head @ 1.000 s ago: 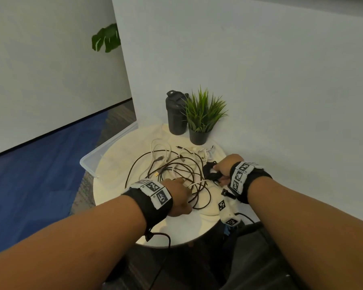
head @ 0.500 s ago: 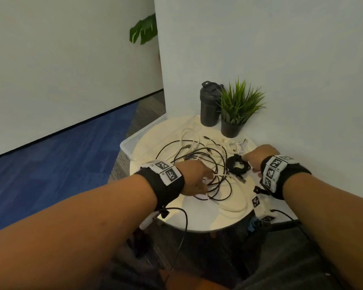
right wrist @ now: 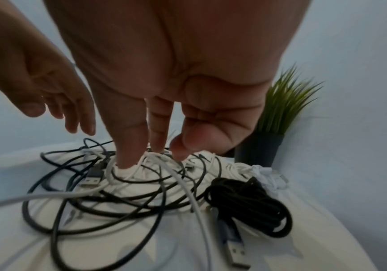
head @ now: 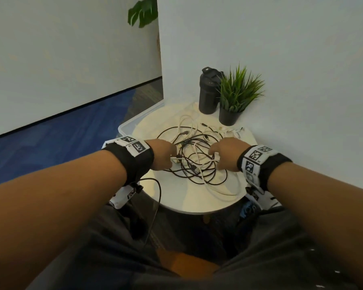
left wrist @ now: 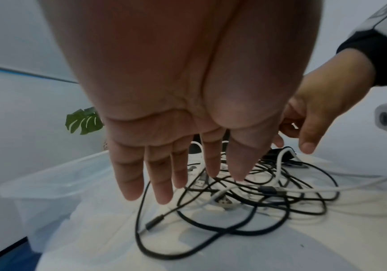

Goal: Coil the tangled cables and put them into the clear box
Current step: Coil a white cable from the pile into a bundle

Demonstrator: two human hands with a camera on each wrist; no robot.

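A tangle of black and white cables [head: 197, 162] lies on the round white table [head: 176, 197]. My left hand [head: 172, 158] hovers over its left side; the left wrist view shows the fingers [left wrist: 164, 183] straight and holding nothing. My right hand [head: 215, 155] reaches into the right side, where its thumb and fingertips [right wrist: 162, 154] close on a white cable [right wrist: 188, 188] that loops round the index fingertip. A coiled black cable [right wrist: 246, 201] lies on the table to the right of the tangle. The clear box [head: 132, 127] stands behind the table's left edge.
A black bottle [head: 209, 91] and a potted green plant [head: 237, 97] stand at the table's back edge against the white wall. A small bundle of white cable [head: 233, 130] lies in front of the plant. Blue carpet lies to the left.
My right hand has left the coiled black cable and moved left into the tangle. My left hand has opened over the tangle's left side. The head view has tilted down.
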